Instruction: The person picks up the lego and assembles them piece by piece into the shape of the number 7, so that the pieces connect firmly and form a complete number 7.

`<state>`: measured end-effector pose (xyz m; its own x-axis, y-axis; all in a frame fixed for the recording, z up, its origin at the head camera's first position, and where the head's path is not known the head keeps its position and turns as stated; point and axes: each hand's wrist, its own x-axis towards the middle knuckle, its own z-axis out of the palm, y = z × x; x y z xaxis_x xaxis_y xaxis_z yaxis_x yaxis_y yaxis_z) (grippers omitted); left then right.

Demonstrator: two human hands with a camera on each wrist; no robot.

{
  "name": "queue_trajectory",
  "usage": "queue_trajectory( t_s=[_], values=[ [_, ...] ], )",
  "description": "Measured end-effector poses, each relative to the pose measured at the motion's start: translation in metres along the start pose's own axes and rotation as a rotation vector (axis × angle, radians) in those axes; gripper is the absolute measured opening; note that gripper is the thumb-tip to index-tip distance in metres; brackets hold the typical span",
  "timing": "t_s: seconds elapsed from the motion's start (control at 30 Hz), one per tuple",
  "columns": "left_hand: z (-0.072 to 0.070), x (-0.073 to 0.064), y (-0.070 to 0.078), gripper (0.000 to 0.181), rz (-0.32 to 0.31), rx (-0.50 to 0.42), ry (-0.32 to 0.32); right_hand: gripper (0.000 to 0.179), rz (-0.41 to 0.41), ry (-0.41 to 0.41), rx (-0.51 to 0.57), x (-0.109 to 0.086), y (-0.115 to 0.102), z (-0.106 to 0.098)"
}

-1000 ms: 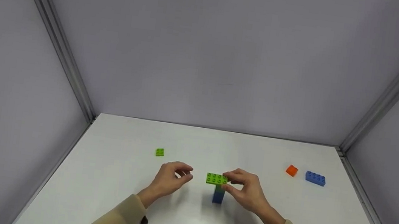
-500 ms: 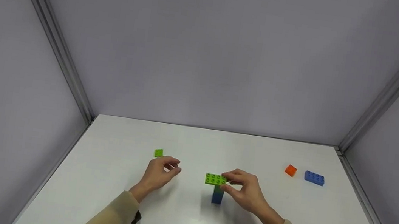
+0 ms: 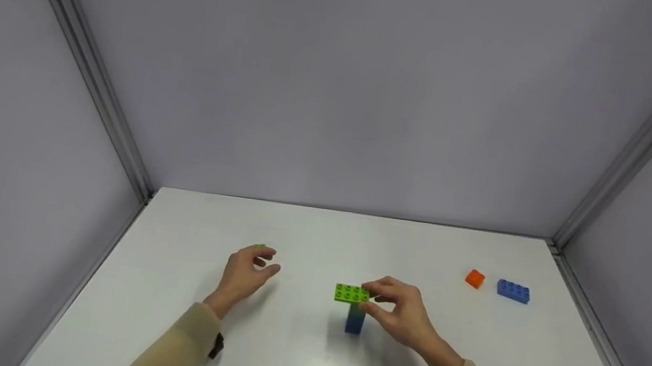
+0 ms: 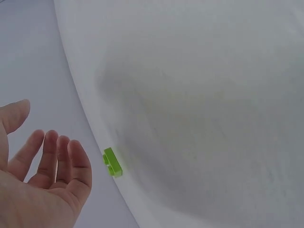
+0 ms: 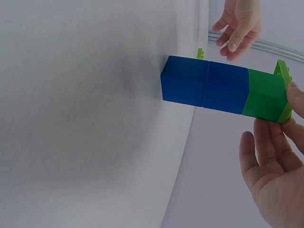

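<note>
A short tower stands on the table: two blue bricks point(image 5: 185, 81) with a green brick point(image 5: 266, 96) above them. Across its top lies a long light green flat brick point(image 3: 348, 293), which sticks out to the left. My right hand point(image 3: 403, 314) pinches the right end of this flat brick between thumb and fingers. To the left, my left hand point(image 3: 241, 273) hovers over the table with loosely bent fingers and holds nothing. Just beyond its fingertips lies a small light green brick point(image 4: 112, 163), mostly hidden by the hand in the head view.
On the far right of the white table point(image 3: 417, 250) lie an orange brick point(image 3: 474, 279) and, beside it, a long blue brick point(image 3: 513, 291). Grey panels point(image 3: 368, 89) enclose the back and both sides.
My left hand has moved left and away from me, from beside the tower to the small light green brick. The right hand stays on the flat brick.
</note>
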<state>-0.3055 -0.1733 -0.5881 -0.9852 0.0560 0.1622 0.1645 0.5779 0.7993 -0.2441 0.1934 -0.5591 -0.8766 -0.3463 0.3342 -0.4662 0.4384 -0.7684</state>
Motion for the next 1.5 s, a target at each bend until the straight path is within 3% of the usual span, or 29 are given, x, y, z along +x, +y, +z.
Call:
queue_trajectory(
  t_s=[0.3, 0.97, 1.5],
  values=[
    [-0.007, 0.011, -0.011, 0.044, -0.078, 0.023, 0.025, 0.031, -0.027, 0.006, -0.001, 0.000, 0.000, 0.000],
    [-0.004, 0.040, -0.037, 0.055, -0.156, 0.171, 0.032, 0.032, 0.007, -0.013, 0.031, -0.001, -0.001, -0.001],
    [0.000, 0.045, -0.041, 0.045, -0.181, 0.262, 0.005, 0.032, -0.003, -0.015, 0.017, 0.000, 0.000, 0.000]
  ],
)
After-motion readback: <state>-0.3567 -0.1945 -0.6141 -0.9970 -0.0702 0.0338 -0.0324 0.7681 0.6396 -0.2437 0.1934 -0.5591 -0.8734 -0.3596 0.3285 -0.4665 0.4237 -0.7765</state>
